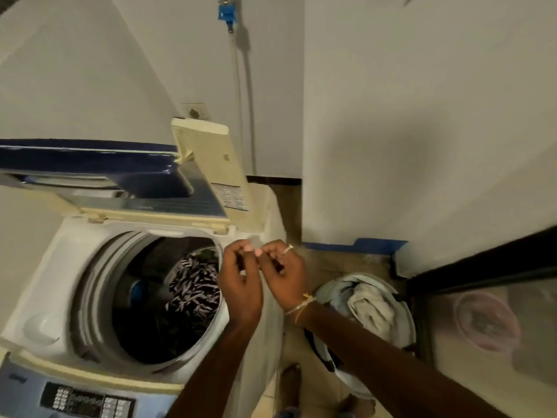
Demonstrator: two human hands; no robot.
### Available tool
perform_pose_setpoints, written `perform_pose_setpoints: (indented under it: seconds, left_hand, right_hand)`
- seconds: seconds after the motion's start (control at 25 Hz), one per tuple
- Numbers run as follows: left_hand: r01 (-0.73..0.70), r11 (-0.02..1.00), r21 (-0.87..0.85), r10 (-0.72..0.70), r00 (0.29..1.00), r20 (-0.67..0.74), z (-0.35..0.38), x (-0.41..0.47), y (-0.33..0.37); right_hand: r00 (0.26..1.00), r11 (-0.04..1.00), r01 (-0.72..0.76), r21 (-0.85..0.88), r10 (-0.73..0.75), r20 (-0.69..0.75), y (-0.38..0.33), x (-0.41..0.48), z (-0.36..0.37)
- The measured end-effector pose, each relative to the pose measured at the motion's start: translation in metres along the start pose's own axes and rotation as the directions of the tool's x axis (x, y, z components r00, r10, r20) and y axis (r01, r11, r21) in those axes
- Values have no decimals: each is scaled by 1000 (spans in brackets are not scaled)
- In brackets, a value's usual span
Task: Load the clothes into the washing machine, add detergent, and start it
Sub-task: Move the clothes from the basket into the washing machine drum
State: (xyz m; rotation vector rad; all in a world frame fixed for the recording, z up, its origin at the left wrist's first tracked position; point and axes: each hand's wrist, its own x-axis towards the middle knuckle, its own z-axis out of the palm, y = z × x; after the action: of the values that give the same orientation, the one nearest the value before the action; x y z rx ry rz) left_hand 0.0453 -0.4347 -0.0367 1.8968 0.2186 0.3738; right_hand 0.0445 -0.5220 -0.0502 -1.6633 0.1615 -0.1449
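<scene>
With black-and-white patterned clothes (193,285) already in the white top-loading washing machine (39,285), the left hand (239,282) and right hand (284,276) pinch a small pale packet (254,245), probably detergent needing tearing open.

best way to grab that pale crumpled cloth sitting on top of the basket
Take the pale cloth by its raised fold at the top of the pile, coming straight down from above. It lies heaped over the basket rim with nothing on top of it, and the wall and dark cabinet crowd the far sides.
</scene>
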Motion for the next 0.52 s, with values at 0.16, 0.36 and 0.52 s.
perform_pose_setpoints:
  seconds: [0.16,0.36,0.52]
  left_hand:
    - [-26,999,29,15,941,339,87,-54,-6]
    - [151,950,275,-295,726,621,179,-117,-90]
    - [109,905,412,-388,611,690,233,-156,-175]
  right_hand:
    - [975,970,-139,-197,100,-196,69,-18,-90]
    - [891,818,-442,-368,354,-285,200,-59,-175]
    - [825,655,-557,-511,505,-252,317,-74,-220]
